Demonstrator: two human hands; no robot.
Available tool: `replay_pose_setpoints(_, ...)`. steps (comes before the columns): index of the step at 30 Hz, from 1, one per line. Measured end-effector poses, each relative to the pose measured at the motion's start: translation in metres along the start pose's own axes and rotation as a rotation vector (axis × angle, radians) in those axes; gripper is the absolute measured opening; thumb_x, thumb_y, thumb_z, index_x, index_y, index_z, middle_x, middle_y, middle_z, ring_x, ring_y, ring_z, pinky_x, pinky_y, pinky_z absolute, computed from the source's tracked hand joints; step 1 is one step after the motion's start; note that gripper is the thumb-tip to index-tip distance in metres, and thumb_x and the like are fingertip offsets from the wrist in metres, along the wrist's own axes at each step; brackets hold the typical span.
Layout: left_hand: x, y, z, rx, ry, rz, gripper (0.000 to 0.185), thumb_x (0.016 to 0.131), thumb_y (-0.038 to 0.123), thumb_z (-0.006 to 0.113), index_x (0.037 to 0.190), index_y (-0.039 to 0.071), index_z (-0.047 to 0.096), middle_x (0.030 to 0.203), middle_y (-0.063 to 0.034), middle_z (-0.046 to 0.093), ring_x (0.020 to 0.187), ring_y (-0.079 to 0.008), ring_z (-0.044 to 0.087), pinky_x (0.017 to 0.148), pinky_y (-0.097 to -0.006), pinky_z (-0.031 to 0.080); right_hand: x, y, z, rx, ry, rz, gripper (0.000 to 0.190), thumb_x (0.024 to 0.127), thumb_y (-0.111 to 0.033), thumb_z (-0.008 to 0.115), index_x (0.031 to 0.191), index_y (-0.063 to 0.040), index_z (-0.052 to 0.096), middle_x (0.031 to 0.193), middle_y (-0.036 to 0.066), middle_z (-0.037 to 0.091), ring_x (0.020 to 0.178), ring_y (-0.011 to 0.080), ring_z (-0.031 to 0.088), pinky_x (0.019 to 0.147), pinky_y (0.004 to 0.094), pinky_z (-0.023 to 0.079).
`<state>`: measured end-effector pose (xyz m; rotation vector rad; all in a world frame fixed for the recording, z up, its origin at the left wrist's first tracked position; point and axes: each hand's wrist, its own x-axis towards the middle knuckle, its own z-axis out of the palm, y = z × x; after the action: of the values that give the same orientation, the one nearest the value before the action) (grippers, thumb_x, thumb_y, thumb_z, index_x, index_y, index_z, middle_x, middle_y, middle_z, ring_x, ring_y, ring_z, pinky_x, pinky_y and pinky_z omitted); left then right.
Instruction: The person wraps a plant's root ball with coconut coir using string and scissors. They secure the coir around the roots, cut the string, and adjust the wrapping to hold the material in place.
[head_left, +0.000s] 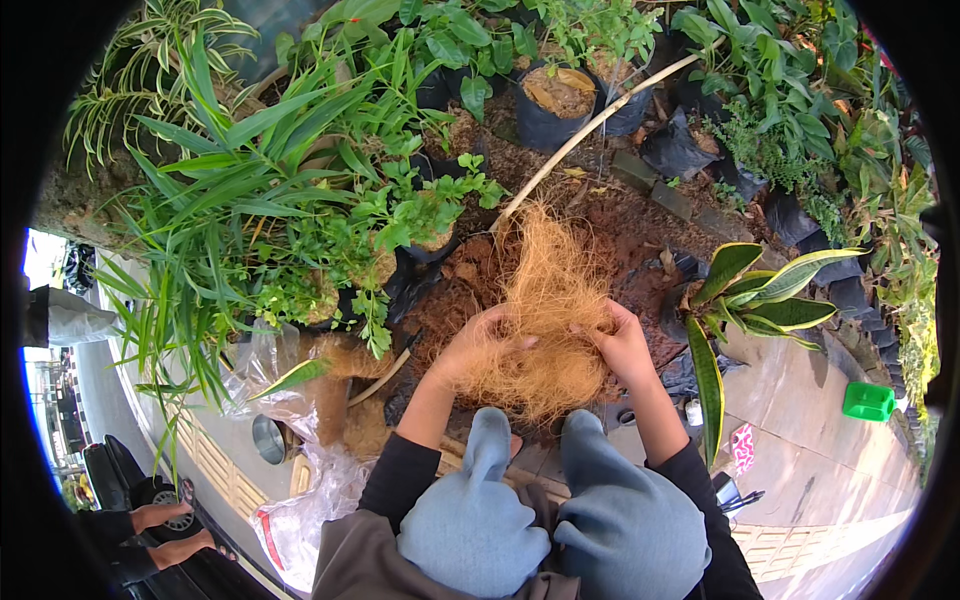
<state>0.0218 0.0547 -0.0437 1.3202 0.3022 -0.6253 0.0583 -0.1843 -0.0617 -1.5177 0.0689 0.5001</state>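
Note:
A loose bundle of golden coconut fibre (553, 300) hangs between my hands, above dark reddish-brown soil. My left hand (480, 341) grips the bundle's left side, with strands draped over the fingers and wrist. On the opposite side, my right hand (619, 341) pinches the fibre between thumb and fingers. The bundle's upper end tapers away from me, while its lower part spreads in front of my knees. Beneath it, the soil (637, 251) shows at both sides. To the right stands a variegated snake plant (750, 289), close to my right hand.
Black plastic grow bags (555, 124) with plants line the far side. A long thin stick (600, 120) slants across the soil. Clear plastic sheeting (330, 480) and a metal can (268, 439) lie left; a green plastic container (868, 401) sits right. Another person's legs (169, 532) appear lower left.

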Motion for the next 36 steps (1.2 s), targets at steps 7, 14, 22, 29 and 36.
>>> replay_pose_setpoints(7,0.008,-0.014,-0.015,0.166,0.018,0.233,0.022,0.083,0.015,0.078,0.095,0.007,0.062,0.099,0.0032,0.061,0.09,-0.0078,0.054,0.078,-0.0247,0.047,0.003,0.007,-0.011,0.045,0.015,0.014,0.026,0.083,0.002,0.072,0.109,0.001,0.064,0.1,0.003,0.07,0.089,0.0103,0.064,0.081,0.0283,0.053)
replay_pose_setpoints(14,-0.004,-0.002,-0.007,0.028,0.053,0.148,0.029,0.081,0.013,0.079,0.102,0.008,0.06,0.107,0.0026,0.059,0.099,-0.0096,0.053,0.089,-0.0281,0.044,0.004,0.009,-0.015,0.028,-0.004,0.07,0.03,0.084,0.001,0.072,0.113,0.0,0.063,0.103,0.003,0.069,0.093,0.0104,0.063,0.084,0.0276,0.052)
replay_pose_setpoints(22,0.001,-0.004,0.008,-0.104,0.019,0.332,0.044,0.085,0.003,0.072,0.127,0.002,0.058,0.122,-0.0059,0.061,0.11,-0.0129,0.057,0.094,-0.0312,0.049,-0.009,-0.017,0.011,0.097,-0.087,-0.038,0.056,0.087,0.002,0.066,0.139,-0.006,0.047,0.129,0.007,0.059,0.115,0.0143,0.055,0.098,0.0305,0.046)
replay_pose_setpoints(29,-0.005,-0.003,-0.015,-0.345,-0.017,0.024,0.037,0.085,0.001,0.071,0.119,0.003,0.058,0.121,-0.0048,0.061,0.105,-0.0147,0.06,0.087,-0.0312,0.052,-0.003,-0.031,0.001,0.05,-0.217,-0.019,0.046,0.089,-0.001,0.067,0.134,-0.007,0.057,0.127,0.004,0.062,0.113,0.0122,0.056,0.098,0.0301,0.046)
replay_pose_setpoints(36,-0.035,0.096,-0.02,0.353,0.05,0.796,0.061,0.083,0.022,0.065,0.139,0.011,0.045,0.155,-0.0095,0.035,0.145,-0.0285,0.028,0.117,-0.048,0.018,-0.009,-0.039,0.0,-0.285,-0.29,-0.119,0.041,0.083,0.007,0.063,0.121,-0.008,0.067,0.121,0.008,0.067,0.111,0.0171,0.061,0.099,0.0314,0.046)
